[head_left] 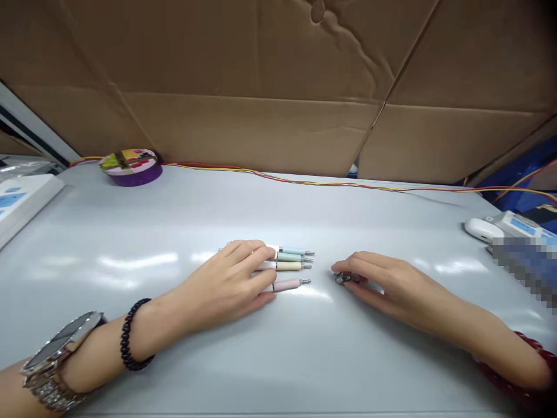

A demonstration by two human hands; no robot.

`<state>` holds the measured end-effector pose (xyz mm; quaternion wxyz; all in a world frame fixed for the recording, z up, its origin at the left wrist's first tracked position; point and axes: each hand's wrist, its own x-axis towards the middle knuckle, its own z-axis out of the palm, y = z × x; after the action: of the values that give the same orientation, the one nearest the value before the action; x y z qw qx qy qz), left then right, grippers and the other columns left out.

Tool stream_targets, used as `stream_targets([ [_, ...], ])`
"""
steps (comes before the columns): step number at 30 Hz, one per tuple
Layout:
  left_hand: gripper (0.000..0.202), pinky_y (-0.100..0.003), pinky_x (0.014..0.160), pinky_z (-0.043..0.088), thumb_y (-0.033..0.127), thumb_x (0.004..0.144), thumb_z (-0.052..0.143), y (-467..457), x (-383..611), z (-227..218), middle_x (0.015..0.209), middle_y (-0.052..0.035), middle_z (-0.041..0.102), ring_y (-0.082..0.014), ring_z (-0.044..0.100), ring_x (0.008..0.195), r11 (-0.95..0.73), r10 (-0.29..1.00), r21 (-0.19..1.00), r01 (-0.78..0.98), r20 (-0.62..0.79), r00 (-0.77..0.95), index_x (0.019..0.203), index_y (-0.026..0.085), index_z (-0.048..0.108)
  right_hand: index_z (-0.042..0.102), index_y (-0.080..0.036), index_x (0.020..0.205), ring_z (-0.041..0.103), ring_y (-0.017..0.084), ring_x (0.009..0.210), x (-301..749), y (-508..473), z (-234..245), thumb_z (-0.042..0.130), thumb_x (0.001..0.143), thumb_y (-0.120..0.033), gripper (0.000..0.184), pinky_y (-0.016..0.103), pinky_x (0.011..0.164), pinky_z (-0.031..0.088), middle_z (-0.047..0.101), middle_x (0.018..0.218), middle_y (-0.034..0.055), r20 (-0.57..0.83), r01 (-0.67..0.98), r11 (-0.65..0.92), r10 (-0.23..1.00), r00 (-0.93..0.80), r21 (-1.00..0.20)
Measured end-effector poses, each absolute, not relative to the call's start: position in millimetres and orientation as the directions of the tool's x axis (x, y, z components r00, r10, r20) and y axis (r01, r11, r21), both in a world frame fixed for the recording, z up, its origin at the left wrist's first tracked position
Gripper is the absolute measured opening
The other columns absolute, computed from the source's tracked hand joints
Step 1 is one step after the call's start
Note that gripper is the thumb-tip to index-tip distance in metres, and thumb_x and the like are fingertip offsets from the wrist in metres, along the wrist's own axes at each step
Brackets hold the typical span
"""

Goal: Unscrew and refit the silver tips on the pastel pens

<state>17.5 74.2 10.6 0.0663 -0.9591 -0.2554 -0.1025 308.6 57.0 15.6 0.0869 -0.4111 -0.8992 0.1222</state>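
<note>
on the glossy pale-grey tabletop, with the left hand draped, grip impossible to tell, and the right hand pinched, the slim white-and-pastel pens beneath the former are best kept parallel, open room being left, well inside the front edge, before the small shiny grey-metal pieces held opposite.

Behind the left hand sit a black coiled bracelet and silver link-band watch; behind the right hand, a dark-red band.
</note>
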Motion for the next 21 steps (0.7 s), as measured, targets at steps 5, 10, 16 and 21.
stream_targets([
  [5, 0.017, -0.039, 0.080, 0.046, 0.021, 0.090, 0.043, 74.1, 18.3, 10.7, 0.102, -0.0099, 0.059, -0.0254, 0.055, 0.094, -0.865, 0.460, -0.084, 0.495, 0.266, 0.847, 0.078, 0.017, 0.055, 0.054, -0.022, 0.111, 0.060, 0.017, 0.078, 311.9, 58.2, 18.7, 0.045, 0.090, -0.018, 0.023, 0.029, 0.067, 0.048, 0.062, 0.093, 0.0054, 0.111, 0.711, 0.633, 0.766, -0.634, -0.308],
  [10, 0.022, -0.034, 0.070, 0.045, 0.019, 0.090, 0.041, 69.8, 21.7, 14.2, 0.081, -0.0060, 0.062, -0.0203, 0.056, 0.078, -0.870, 0.422, -0.098, 0.483, 0.361, 0.832, 0.072, 0.017, 0.055, 0.059, -0.022, 0.098, 0.060, 0.016, 0.078, 303.2, 48.6, 23.6, 0.053, 0.086, -0.016, 0.014, 0.027, 0.068, 0.049, 0.062, 0.092, 0.0038, 0.352, 0.662, 0.538, 0.843, -0.408, -0.521],
  [16, 0.029, -0.028, 0.049, 0.035, 0.022, 0.090, 0.040, 56.2, 27.7, 15.1, 0.053, 0.0001, 0.051, -0.0151, 0.045, 0.050, -0.868, 0.420, -0.082, 0.490, 0.405, 0.812, 0.065, 0.018, 0.054, 0.059, -0.027, 0.096, 0.061, 0.017, 0.084, 284.5, 23.6, 18.6, 0.059, 0.082, -0.009, 0.023, 0.028, 0.071, 0.052, 0.063, 0.088, 0.0013, 0.385, 0.380, 0.500, 0.858, -0.339, -0.778],
  [21, 0.030, -0.027, 0.044, 0.030, 0.021, 0.090, 0.040, 48.1, 32.0, 12.5, 0.050, 0.0019, 0.049, -0.0133, 0.042, 0.044, -0.877, 0.402, -0.063, 0.476, 0.445, 0.800, 0.063, 0.018, 0.053, 0.058, -0.025, 0.097, 0.061, 0.017, 0.084, 276.3, 16.9, 14.3, 0.058, 0.081, -0.005, 0.025, 0.030, 0.072, 0.052, 0.064, 0.089, 0.0027, 0.371, 0.296, 0.501, 0.839, -0.399, -0.813],
])
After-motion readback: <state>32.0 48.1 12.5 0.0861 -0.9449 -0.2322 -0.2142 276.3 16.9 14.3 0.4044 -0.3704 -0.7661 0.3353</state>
